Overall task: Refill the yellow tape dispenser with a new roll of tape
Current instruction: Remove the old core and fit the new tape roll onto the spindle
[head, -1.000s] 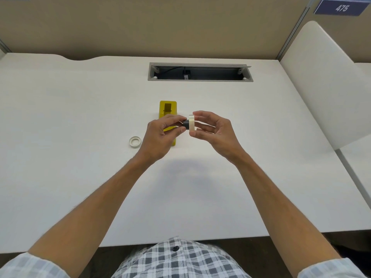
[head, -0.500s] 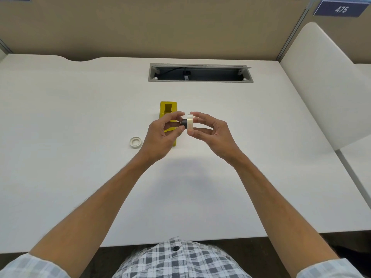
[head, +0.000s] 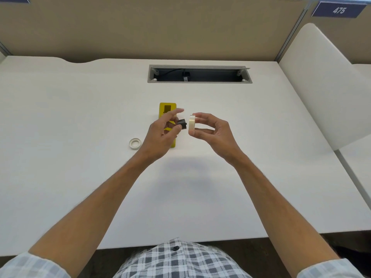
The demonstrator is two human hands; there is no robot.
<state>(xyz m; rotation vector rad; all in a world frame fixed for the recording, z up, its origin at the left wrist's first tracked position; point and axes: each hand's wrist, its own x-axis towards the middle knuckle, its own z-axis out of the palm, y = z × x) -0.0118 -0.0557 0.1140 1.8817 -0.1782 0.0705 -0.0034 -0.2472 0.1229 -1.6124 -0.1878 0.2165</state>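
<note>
The yellow tape dispenser (head: 167, 110) lies flat on the white desk (head: 80, 177), partly hidden behind my left hand (head: 160, 138). That hand pinches a small black spool core (head: 182, 124) between thumb and fingers. My right hand (head: 212, 133) holds a pale new tape roll (head: 192, 125) on edge between thumb and fingertips. A narrow gap separates the core from the roll. Both are held above the desk.
An empty white tape ring (head: 135, 142) lies on the desk left of the dispenser. A cable slot (head: 199, 74) opens at the back. A white divider panel (head: 325, 87) rises on the right, and a beige partition stands behind.
The black core and the tape roll were together between my hands. Now they are pulled slightly apart, the core in my left hand and the roll in my right.
</note>
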